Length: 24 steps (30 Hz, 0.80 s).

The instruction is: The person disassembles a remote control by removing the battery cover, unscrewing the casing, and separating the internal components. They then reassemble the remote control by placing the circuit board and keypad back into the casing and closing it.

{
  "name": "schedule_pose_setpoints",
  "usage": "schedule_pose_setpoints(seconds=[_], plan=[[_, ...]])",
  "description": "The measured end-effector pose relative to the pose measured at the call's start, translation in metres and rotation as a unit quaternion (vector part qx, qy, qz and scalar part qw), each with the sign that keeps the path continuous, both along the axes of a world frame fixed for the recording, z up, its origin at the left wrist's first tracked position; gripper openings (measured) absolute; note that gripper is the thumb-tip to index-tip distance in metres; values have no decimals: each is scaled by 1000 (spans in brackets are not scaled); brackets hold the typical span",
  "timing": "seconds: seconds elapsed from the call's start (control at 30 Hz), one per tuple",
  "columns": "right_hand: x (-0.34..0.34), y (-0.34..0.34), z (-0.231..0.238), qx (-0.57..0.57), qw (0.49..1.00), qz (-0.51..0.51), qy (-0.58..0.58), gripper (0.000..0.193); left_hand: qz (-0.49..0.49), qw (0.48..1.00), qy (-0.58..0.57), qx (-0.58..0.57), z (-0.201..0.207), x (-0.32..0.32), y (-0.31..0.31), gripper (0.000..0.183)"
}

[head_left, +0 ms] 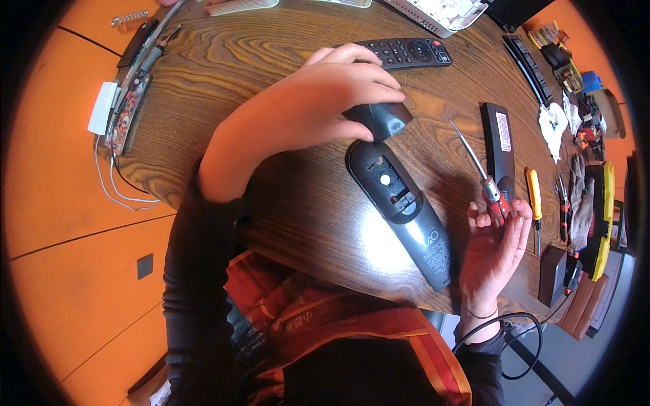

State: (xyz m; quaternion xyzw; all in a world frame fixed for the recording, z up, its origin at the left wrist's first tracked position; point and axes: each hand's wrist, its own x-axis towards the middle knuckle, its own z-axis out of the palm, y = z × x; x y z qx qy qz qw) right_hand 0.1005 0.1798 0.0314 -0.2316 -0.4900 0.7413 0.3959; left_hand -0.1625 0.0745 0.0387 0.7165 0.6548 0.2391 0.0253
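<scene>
A dark remote control lies face down and slanted on the table, its upper end uncovered to show a cavity with a round white spot. Just beyond that end, my left hand is closed on a glossy black cover, held between thumb and fingers. To the right, my right hand holds a red-handled screwdriver palm up in its fingers, the thin metal shaft pointing away to the upper left. Behind my left hand lies a second black remote control, buttons up.
Right of the screwdriver lies another black remote with a white label, near a yellow-handled screwdriver. Work gloves and a small dark box sit farther right. A white basket stands at the back. A black cable loops by my right wrist.
</scene>
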Motion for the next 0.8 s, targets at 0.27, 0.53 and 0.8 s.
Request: schedule_pose_setpoints(seconds=[0.27,0.53,0.8], plan=[[0,0,-1,5,1000,0,-22,21,-170,982,-74,-28,4,21,-1,65],[-1,6,-4,33,999,-29,-16,18,-187,973,-122,-63,-11,43,-1,54],[5,20,-1,42,997,-68,7,21,-165,973,-138,-86,-2,48,-4,50]])
